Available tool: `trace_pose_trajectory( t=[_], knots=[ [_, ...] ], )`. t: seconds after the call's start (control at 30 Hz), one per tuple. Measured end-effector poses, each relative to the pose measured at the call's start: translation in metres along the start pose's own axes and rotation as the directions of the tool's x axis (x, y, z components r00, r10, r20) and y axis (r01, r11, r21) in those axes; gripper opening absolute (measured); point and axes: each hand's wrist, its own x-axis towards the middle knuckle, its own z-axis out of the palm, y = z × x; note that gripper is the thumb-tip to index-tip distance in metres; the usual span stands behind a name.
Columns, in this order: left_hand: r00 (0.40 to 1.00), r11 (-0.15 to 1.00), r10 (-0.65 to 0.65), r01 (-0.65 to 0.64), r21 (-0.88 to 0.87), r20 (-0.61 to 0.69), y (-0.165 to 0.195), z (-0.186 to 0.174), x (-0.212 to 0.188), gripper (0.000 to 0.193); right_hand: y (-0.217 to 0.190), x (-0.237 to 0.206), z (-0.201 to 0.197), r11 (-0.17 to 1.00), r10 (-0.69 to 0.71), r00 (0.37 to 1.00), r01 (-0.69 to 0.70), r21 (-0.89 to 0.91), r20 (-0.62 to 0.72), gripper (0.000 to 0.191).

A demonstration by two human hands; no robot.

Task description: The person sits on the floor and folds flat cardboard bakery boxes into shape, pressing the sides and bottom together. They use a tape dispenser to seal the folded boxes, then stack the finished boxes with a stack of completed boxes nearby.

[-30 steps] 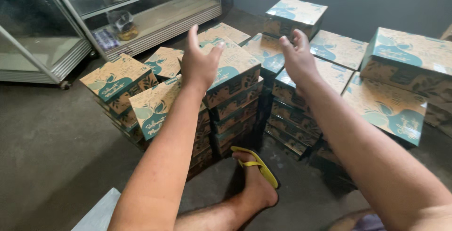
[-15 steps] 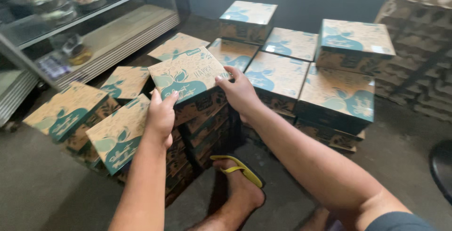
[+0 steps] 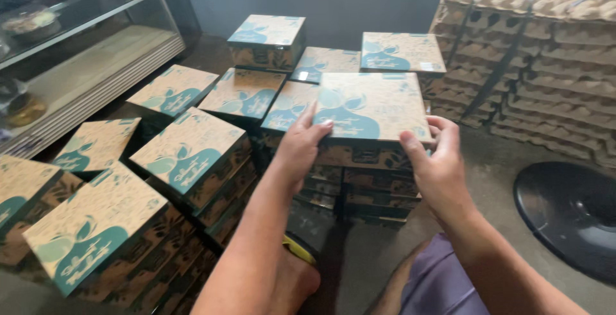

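Gripping the flat square brown-and-teal cardboard box (image 3: 372, 106) atop its stack, the left hand (image 3: 301, 145) and right hand (image 3: 436, 164) are clasping its near corners, where it looks light, stiff yet crushable.

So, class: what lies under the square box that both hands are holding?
Under the top box, held by the left hand and right hand, sits a stack of similar boxes with patterned brown sides. Their lids are covered, and so is the floor beneath the stack.
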Motion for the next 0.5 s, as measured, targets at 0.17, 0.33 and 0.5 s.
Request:
trace_pose_trajectory(
  t=[0.17, 0.33, 0.5],
  knots=[
    [0.988, 0.986, 0.120, -0.108, -0.127, 0.093, -0.042, 0.059, 0.073, 0.074, 0.063, 0.035, -0.035, 0.995, -0.095, 0.994, 0.095, -0.002, -0.063, 0.063],
    [0.981, 0.976, 0.190, -0.194, 0.101, 0.041, -0.065, 0.064, 0.109, 0.092, 0.110, 0.058, -0.042, 0.989, -0.137, 0.990, 0.136, -0.049, -0.022, 0.071],
    [0.983, 0.964, 0.176, -0.160, 0.212, -0.060, -0.073, 0.061, 0.130, 0.101, 0.125, 0.076, -0.026, 0.989, -0.123, 0.990, 0.117, -0.093, -0.071, 0.075]
  ],
)
